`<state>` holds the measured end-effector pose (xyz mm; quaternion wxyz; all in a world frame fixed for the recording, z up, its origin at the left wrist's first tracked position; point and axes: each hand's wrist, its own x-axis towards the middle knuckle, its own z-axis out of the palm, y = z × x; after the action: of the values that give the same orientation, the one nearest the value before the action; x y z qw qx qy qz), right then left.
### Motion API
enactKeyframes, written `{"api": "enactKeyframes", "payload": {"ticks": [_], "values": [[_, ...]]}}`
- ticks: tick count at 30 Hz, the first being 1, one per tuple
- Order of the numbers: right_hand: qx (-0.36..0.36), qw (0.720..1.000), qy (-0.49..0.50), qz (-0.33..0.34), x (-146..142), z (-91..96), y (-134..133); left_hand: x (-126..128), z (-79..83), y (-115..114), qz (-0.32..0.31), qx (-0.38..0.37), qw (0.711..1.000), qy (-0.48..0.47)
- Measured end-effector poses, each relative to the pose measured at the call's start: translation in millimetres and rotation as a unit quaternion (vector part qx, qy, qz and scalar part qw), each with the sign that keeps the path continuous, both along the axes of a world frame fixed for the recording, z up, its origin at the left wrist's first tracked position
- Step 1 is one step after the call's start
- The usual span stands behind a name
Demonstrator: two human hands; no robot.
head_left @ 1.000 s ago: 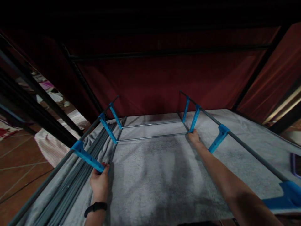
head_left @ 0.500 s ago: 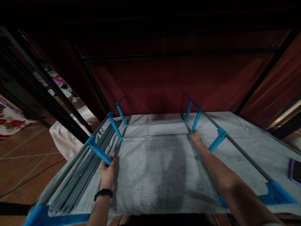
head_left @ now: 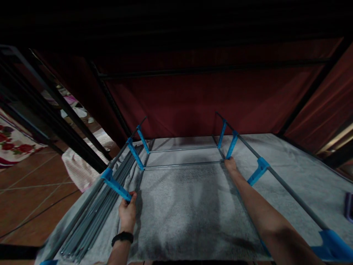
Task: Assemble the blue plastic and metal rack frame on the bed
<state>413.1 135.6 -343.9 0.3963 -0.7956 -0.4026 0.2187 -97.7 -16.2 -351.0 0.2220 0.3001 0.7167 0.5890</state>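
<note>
A frame of grey metal tubes and blue plastic connectors lies on a grey blanket [head_left: 176, 206]. My left hand [head_left: 128, 211], with a black band on its wrist, grips the lower end of a blue connector [head_left: 117, 188] on the left side. Farther off, my right hand [head_left: 230, 164] is closed around the foot of another blue connector [head_left: 232, 145], where the nearer crossbar [head_left: 182, 165] meets the right side. A second crossbar [head_left: 184, 149] runs behind it. Part of the right side tube is hidden under my right forearm.
Several loose grey tubes [head_left: 96, 211] lie bundled along the left side. A dark-edged device [head_left: 348, 207] rests at the far right. Dark posts and a red curtain [head_left: 182, 99] enclose the back. Striped cloth [head_left: 79, 165] hangs to the left above the tiled floor [head_left: 33, 195].
The view has tilted slightly, so the frame and blanket sit lower in the picture. Both hands keep hold of the same connectors, with no clear movement of the frame.
</note>
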Motion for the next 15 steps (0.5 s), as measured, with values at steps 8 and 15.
{"api": "enactKeyframes", "payload": {"ticks": [8, 15], "values": [[-0.030, 0.998, -0.045, -0.031, 6, 25.3, -5, 9, 2.7, -5, 0.001, 0.030, 0.999, -0.031], [-0.057, 0.997, -0.057, -0.017, 16, 21.6, -49, 14, 18.6, -55, -0.005, -0.008, 0.999, -0.031]]}}
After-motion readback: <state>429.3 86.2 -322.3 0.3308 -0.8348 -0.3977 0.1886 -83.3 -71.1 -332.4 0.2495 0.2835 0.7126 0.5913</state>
